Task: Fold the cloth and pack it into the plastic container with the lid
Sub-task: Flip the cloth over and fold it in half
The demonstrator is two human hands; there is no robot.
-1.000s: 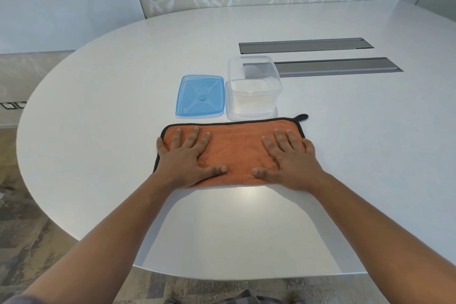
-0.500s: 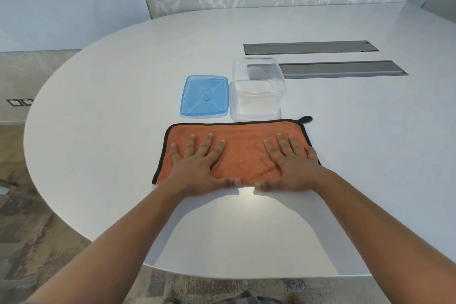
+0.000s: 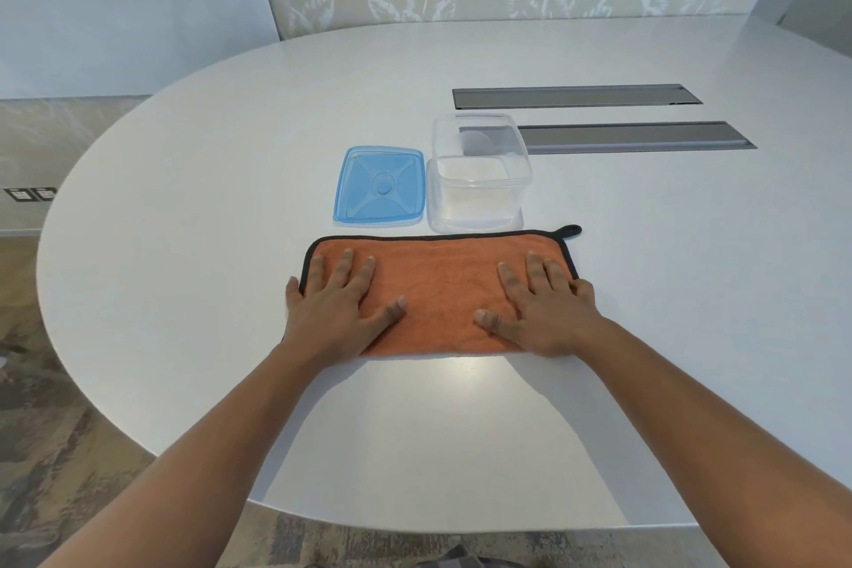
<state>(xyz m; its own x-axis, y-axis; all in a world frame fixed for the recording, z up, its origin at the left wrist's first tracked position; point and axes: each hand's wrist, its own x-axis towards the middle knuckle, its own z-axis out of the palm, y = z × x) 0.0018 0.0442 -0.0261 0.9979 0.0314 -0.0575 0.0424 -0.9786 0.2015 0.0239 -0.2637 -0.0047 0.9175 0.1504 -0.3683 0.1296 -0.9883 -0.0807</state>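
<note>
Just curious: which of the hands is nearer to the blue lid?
Left. The left hand lies on the cloth just below the blue lid; the right hand is farther right, below the clear container.

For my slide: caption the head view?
Both hands press flat on orange cloth; lid and open container behind.

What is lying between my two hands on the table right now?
In the head view, only the orange cloth with black trim lies between the left hand and right hand; both press it flat.
</note>
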